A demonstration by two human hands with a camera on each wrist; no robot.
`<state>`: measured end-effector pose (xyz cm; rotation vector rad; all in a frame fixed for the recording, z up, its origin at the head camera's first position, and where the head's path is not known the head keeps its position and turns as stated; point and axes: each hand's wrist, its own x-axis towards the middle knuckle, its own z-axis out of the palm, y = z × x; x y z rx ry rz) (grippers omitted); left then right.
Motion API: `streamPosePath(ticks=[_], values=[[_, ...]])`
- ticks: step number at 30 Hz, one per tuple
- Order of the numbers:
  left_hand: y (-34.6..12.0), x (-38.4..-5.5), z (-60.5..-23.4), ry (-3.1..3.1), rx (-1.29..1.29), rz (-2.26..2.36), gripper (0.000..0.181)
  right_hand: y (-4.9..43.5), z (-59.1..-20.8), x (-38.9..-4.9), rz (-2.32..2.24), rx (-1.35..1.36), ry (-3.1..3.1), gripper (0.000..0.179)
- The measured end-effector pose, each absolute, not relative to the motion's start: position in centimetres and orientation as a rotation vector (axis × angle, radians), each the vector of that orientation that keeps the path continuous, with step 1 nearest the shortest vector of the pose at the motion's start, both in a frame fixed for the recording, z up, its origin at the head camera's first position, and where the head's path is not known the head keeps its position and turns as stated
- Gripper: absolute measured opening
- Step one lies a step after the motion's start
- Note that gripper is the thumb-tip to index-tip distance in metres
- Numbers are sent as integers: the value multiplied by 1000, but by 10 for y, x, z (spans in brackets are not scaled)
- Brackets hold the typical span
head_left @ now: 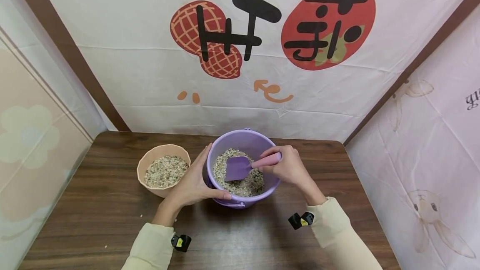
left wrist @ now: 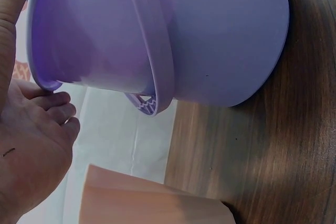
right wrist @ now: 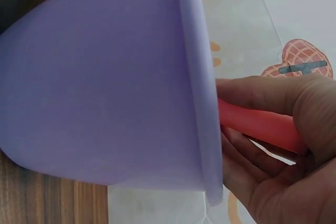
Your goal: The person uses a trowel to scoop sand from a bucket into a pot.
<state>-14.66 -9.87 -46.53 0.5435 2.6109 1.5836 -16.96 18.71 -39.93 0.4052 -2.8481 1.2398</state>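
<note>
A purple bucket (head_left: 258, 138) stands upright on the table, part-filled with pale, speckled small grains (head_left: 243, 186). My left hand (head_left: 193, 182) holds the bucket at its left side, the thumb on the front rim and the fingers along the outside. From the right, my right hand (head_left: 286, 163) grips the pink handle (right wrist: 257, 124) of a small shovel. Its purple blade (head_left: 237, 168) is inside the bucket, over the grains; whether its edge touches them I cannot tell. The bucket's wall hides the blade in the right wrist view.
To the left of the bucket, close by my left hand, is a peach bowl (head_left: 141, 170) holding similar grains. A few stray grains lie on the brown wooden table (head_left: 93, 203). The bucket's handle (left wrist: 160, 45) hangs down its side. A printed white cloth (head_left: 150, 107) stands behind.
</note>
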Motion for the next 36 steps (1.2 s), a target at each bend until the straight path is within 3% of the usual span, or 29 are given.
streamPosePath(ticks=[36], values=[[-99,-146,-465,2614,534,1583,151,203,-413,-155,1052,593,-2635,31]])
